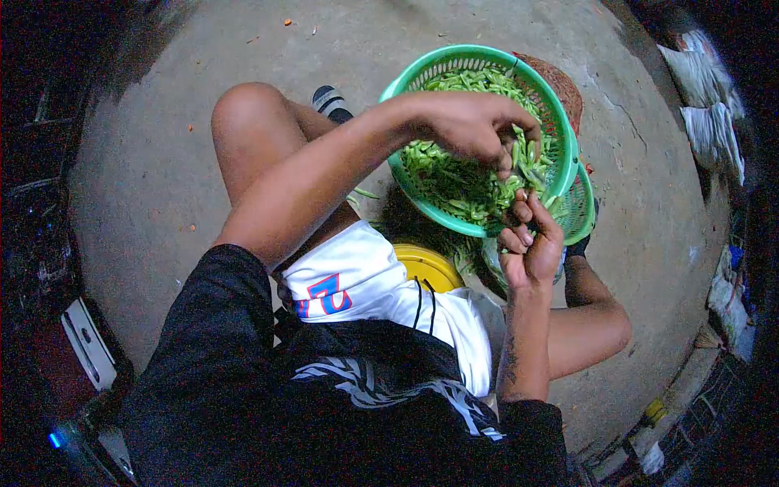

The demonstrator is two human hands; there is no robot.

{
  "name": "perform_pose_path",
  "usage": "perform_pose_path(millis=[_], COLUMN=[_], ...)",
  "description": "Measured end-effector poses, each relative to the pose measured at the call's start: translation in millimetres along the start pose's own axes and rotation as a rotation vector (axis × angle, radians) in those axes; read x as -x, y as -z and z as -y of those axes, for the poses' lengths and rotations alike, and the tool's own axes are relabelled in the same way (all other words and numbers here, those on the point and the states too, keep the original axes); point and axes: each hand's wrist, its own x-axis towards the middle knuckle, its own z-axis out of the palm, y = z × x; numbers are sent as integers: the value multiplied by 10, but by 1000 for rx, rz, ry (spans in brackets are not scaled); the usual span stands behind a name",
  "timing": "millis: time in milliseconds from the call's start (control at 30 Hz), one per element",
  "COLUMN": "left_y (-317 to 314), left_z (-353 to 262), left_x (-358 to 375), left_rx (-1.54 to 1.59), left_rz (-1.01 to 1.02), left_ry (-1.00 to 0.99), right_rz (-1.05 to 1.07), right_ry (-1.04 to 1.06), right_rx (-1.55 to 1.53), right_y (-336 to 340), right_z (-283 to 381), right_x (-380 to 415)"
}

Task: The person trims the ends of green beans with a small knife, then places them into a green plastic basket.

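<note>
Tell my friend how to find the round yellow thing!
Find the white shorts. Just past them, on the near side of the top basket, is the yellow thing, round-edged and partly hidden. Its yellow sets it apart: the top basket and lower basket are green.

Apparent "2" point(330, 295) on white shorts point(362, 261)

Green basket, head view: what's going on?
A seated person works over the green basket, which holds many green vegetable pieces. The left hand is above them, fingers curled. The right hand is by the rim, fingertips close together. Whether either grips a piece is hard to tell.
</note>
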Motion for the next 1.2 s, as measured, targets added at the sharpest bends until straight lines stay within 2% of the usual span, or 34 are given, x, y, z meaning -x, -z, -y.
perform_pose_path(millis=[33,100,133,233,267,300,367,500,567,667,767,867,967,1000,1100,1200], left_y=[46,219,265,156,46,-32,-48,93,72,80,110,299,178,89,-73,124], left_z=[59,163,179,146,186,-3,21,115,98,34,66,157,106,77,18,52], left_x=[-6,-11,5,-9,-36,22,-11,-25,-15,-3,2,10,11,6,3,0], left_rx=[2,12,106,104,65,93,5,95,62,33,13,52,62,89,62,45], left_rz=[-1,-76,-81,-49,-38,22,34,23,-6,5,25,-52,-55,20,45,-13], left_ry=[1,-78,9,116,18,88,-11,29,-66,-12,-46,-8,53,61,-54,-32], right_rz=[65,65,66,2,0,6,5,48,41,41,8,-4,45,0,-53,-35], right_ry=[-13,-13,-10,12,14,17,14,10,7,4,19,54,41,49,72,87], right_rx=[-26,-23,-22,-4,-5,-15,-23,-18,-11,-14,24,32,-26,-32,-13,8], right_y=[16,16,4,-64,-84,-98,-74,-77,-103,-73,-13,5,25,14,-33,-12], right_z=[0,8,19,3,-4,-13,-19,-15,-17,-23,-23,-19,-19,-32,-30,-38], right_x=[-1,12,14,20,20,20,22,10,7,7,-5,-4,-38,-41,-21,-9])
